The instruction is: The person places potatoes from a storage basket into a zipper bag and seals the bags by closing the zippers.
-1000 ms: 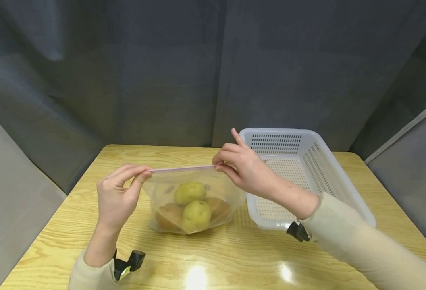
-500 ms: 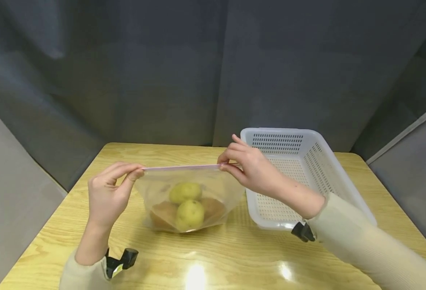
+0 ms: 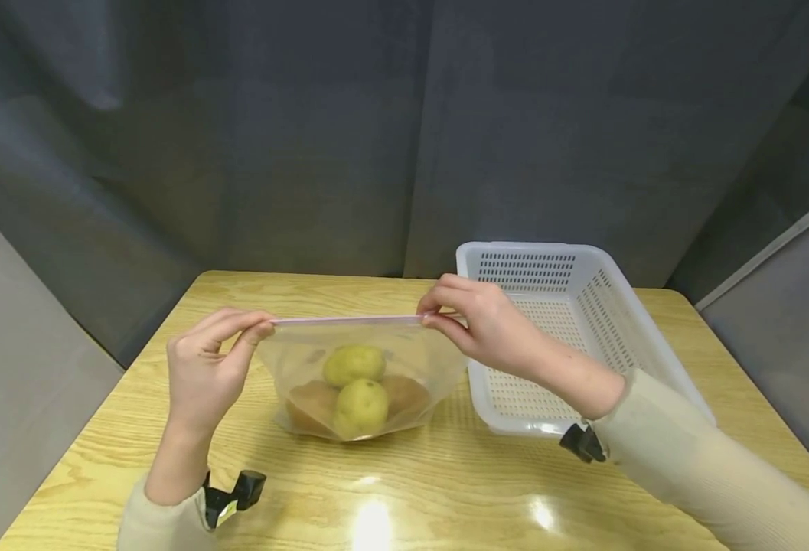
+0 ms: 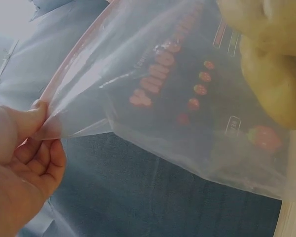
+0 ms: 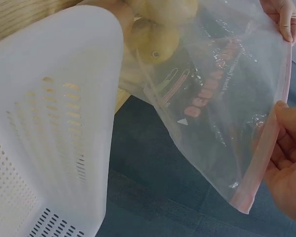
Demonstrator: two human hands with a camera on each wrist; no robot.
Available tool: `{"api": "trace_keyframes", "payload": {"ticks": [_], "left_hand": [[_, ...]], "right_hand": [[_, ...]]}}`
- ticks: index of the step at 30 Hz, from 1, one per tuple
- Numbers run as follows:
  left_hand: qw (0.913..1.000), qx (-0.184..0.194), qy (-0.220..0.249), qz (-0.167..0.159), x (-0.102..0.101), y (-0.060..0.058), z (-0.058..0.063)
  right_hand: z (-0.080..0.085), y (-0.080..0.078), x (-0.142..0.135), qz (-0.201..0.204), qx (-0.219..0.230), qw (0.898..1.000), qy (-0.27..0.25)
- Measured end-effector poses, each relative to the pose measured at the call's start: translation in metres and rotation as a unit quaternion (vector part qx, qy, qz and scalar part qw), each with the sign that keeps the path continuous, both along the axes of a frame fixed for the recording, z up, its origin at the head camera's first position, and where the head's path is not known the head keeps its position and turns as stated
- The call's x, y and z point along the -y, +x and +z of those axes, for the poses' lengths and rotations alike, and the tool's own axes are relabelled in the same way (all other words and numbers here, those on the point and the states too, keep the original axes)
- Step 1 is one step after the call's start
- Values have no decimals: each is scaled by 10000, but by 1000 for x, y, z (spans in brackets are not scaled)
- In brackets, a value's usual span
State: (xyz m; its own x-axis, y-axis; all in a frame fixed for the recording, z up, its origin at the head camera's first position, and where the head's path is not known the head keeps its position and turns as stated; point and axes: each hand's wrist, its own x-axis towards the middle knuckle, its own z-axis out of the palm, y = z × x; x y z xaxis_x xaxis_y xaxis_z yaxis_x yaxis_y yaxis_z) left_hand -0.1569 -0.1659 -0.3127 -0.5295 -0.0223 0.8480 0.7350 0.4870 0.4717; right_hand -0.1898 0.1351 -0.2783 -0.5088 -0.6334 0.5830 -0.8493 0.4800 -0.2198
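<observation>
A clear zip bag (image 3: 438,363) with a pink zip strip (image 3: 349,319) stands on the table, holding yellow-green round fruits (image 3: 361,408) and brownish-orange ones (image 3: 311,405). My left hand (image 3: 207,371) pinches the left end of the strip between thumb and forefinger. Toward the strip's right end, my right hand (image 3: 490,325) pinches it the same way, and the top edge is stretched straight between them. In the left wrist view, red lettering and strawberry prints (image 4: 265,139) show on the bag. The right wrist view has a short end of strip below the right hand (image 5: 291,158).
A white perforated plastic basket (image 3: 652,344) sits right of the bag, partly behind my right forearm. Both stand on a light wooden table (image 3: 404,490). Dark grey curtains (image 3: 308,153) hang behind the table's far edge.
The bag and my left hand have shifted slightly left. My right hand has slid a little to the right along the zip strip, and its raised little finger has come down.
</observation>
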Motion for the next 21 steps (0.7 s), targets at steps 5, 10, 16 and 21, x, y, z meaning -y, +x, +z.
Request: {"api": "trace_keyframes", "payload": {"ticks": [5,10,16,21], "left_hand": [[10000,-23,27,0,-1,1,-1],[10000,-36,46,-45,-1,2,-1],[9999,-24,99,-120,-2,2,-2],[9999,-17,83,-113,-3,2,-2]], "right_hand": [[1,3,-2,5,329,9994,-136],[0,3,-4,-29,491,9985,-237],[-1,3,-6,-29,439,9987,-261],[-2,4,-6,-45,492,9979,-406]]}}
